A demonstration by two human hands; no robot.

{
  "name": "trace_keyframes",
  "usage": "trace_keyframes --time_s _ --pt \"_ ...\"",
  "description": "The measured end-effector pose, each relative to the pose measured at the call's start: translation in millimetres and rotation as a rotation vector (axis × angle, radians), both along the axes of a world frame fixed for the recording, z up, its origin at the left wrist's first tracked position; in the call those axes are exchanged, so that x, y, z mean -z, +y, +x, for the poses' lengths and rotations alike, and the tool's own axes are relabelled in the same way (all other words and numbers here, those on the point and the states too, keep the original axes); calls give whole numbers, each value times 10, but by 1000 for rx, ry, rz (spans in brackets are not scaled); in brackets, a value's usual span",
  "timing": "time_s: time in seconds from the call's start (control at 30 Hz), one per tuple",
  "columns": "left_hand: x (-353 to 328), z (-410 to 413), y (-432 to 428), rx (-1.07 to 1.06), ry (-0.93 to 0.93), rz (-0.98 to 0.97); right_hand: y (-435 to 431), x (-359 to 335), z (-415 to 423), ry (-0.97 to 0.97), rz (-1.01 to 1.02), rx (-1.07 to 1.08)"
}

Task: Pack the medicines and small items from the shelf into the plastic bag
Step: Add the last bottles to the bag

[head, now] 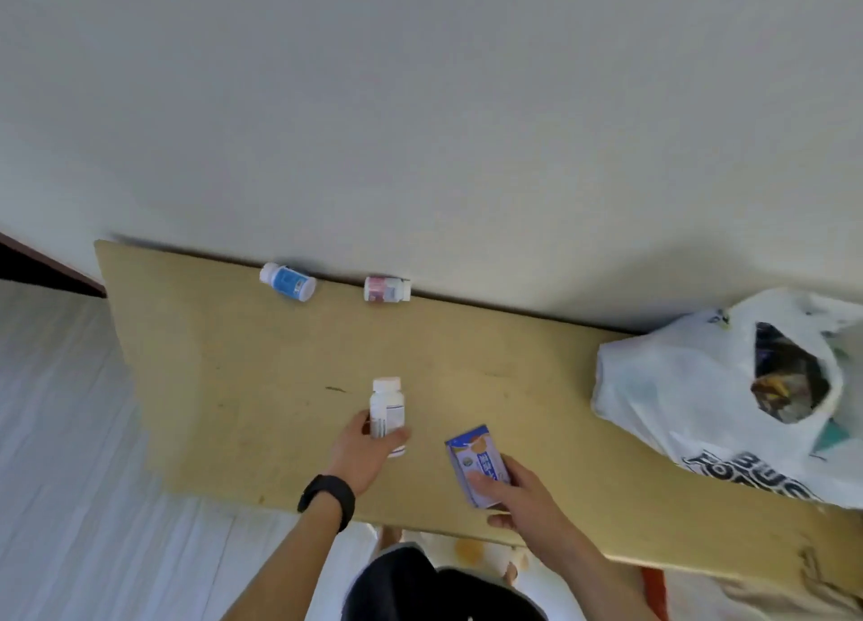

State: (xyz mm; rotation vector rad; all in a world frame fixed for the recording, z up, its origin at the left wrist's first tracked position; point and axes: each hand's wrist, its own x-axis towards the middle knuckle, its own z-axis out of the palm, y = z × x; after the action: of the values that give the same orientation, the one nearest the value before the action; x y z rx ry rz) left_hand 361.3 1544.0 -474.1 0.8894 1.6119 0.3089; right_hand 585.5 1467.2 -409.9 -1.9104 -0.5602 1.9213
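Observation:
My left hand, with a black watch on the wrist, grips a white pill bottle near the front of the tan shelf. To its right, my right hand holds a blue and white medicine box between thumb and fingers, just above the shelf. A blue-labelled bottle and a pink-labelled bottle lie on their sides at the back by the wall. The white plastic bag sits on the shelf's right end, its mouth open, with several items inside.
A pale wall rises directly behind the shelf. Light wood floor lies to the left and below. My dark shorts show under the shelf's front edge. Something orange sits low at the right.

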Motion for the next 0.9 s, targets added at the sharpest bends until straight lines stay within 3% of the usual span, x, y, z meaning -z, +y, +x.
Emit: trace_keyframes --time_s 0.27,0.47,0.6,0.7,0.9 --pt "-831 1845 -298 107 -232 157 -920 -818 1747 57 260 349" --pt "-1710 3019 -369 327 -388 309 -1158 -1392 2963 -124 474 451" --pt "-2086 3577 -300 599 -374 349 -888 -1460 3563 -479 538 302" --pt "-2152 3800 -219 713 -288 327 -522 -1290 3779 -717 492 49" --pt "-2251 3767 -167 543 -258 393 75 -583 3776 -784 497 -355"
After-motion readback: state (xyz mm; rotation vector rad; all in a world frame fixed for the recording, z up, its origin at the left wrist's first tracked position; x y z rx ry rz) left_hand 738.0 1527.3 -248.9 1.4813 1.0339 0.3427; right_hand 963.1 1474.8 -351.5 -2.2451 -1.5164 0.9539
